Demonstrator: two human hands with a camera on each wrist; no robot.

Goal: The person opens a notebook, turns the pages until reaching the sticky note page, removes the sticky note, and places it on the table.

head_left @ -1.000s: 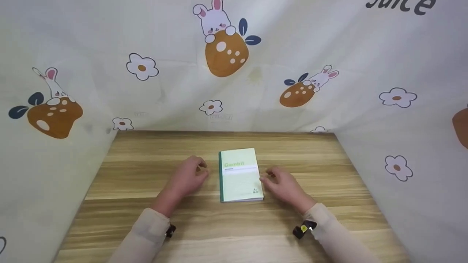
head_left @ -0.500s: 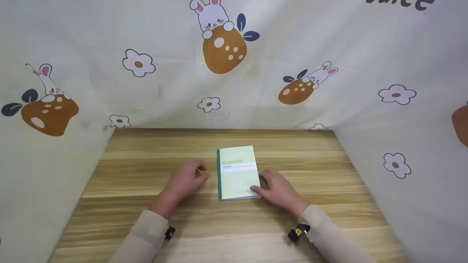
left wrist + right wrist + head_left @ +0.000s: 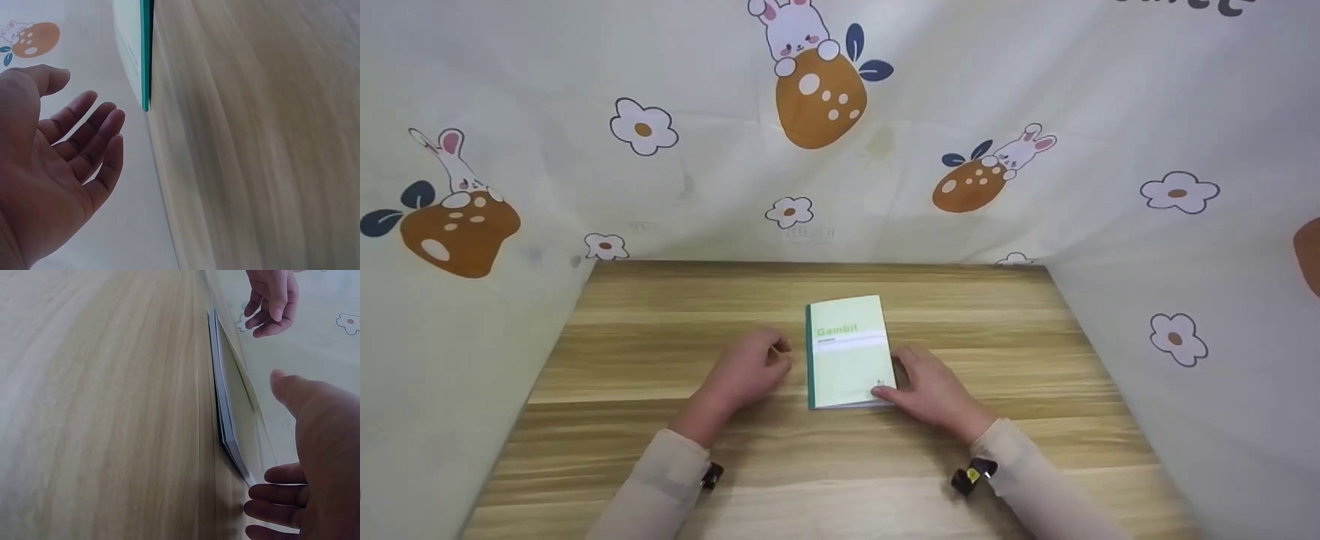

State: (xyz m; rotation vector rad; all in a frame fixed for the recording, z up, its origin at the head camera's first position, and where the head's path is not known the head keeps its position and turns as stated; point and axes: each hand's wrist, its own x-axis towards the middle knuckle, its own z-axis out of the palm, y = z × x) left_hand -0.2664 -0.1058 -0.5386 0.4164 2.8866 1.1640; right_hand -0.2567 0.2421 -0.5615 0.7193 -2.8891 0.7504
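Note:
A pale green notebook (image 3: 847, 367) with "Gambit" on its cover and a dark green spine lies on the wooden table. My right hand (image 3: 936, 386) is at its lower right edge, thumb over the cover corner in the head view. In the right wrist view, the fingertips (image 3: 260, 492) touch the edge of the cover, which stands slightly raised from the pages, and the thumb (image 3: 287, 385) is held apart above. To the left of the spine (image 3: 146, 62), my left hand (image 3: 751, 366) hovers with relaxed, slightly bent fingers and holds nothing.
The wooden table (image 3: 675, 300) is enclosed at the back and both sides by a pale curtain (image 3: 712, 180) printed with rabbits and flowers. Both wrists wear small black devices, one on the left (image 3: 711, 475) and one on the right (image 3: 975, 475).
My right hand has moved in to the notebook's edge, its thumb passing over the lower right corner. The left hand has barely moved. The head view has tilted slightly.

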